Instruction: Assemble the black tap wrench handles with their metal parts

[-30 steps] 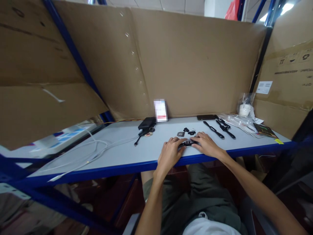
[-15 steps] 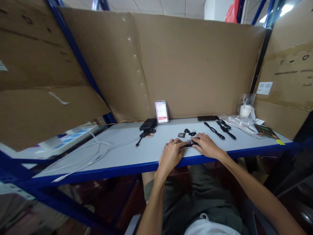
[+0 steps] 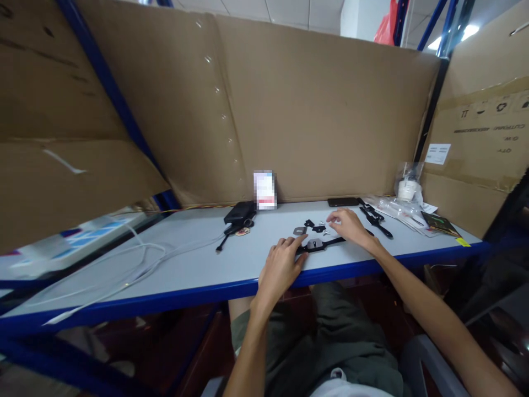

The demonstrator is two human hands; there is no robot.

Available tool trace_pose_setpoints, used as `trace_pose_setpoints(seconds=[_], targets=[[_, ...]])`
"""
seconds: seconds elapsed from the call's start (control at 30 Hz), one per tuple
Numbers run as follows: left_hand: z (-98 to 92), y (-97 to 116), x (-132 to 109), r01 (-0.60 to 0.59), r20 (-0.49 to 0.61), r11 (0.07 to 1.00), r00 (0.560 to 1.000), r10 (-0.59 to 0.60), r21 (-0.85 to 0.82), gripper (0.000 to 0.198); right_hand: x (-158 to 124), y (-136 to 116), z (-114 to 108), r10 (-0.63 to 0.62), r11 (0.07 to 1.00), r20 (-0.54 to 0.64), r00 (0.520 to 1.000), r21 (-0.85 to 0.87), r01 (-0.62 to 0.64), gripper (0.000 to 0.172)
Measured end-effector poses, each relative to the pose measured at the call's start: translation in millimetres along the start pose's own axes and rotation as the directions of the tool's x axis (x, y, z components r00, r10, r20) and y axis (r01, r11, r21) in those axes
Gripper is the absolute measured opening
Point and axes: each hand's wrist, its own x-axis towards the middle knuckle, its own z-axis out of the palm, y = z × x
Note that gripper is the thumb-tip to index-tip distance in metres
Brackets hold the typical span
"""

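A slim black strap-like part (image 3: 334, 241) with a grey metal plate at its middle lies near the table's front edge. My left hand (image 3: 281, 261) is closed on its left end, fingers over the top and thumb along the near side. My right hand (image 3: 349, 226) is off the part, above its right side, with thumb and forefinger bent and slightly apart beside tiny silver pieces (image 3: 326, 232). Small black brackets (image 3: 318, 229) and a loose grey metal plate (image 3: 300, 231) lie just beyond the part. A similar black part is mostly hidden behind my right hand.
More black strap-like parts (image 3: 377, 220) lie to the right, near a dark phone (image 3: 343, 202) and clear plastic bags (image 3: 386, 207). To the left are a black box (image 3: 240, 212) and white cables (image 3: 161, 255). A lit screen (image 3: 265, 190) leans against the cardboard wall (image 3: 314, 110).
My right hand has let go of the black part and moved up and right toward the tiny silver pieces. My left hand stays on the part. The view has shifted slightly.
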Motion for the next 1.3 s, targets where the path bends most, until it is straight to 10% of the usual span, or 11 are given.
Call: trace_pose_setpoints(seconds=[0.37,0.6,0.97,1.3], targets=[[6.3,-6.8,-0.2,-0.007,-0.022,0.999,1.000,0.005,-0.047,0.037,53.0,-14.5,33.1,0.018,1.000,0.181,0.983,0.009,-0.020,0.017],[3.7,-2.9,1.6,0.027,-0.009,0.998,1.000,-0.028,-0.047,0.035,38.7,-12.5,15.9,0.062,0.995,0.089,0.994,0.067,-0.068,0.037],[-1.0,3.2,-0.3,0.051,0.018,0.998,0.999,-0.050,-0.038,0.035,-3.1,-17.5,19.6,0.057,0.874,0.114,0.992,0.474,-0.105,0.024],[-3.7,6.1,-0.7,0.064,0.032,0.998,0.997,-0.064,-0.026,0.037,-11.6,-23.8,32.6,0.037,0.868,0.079,0.996,0.491,-0.071,0.011]])
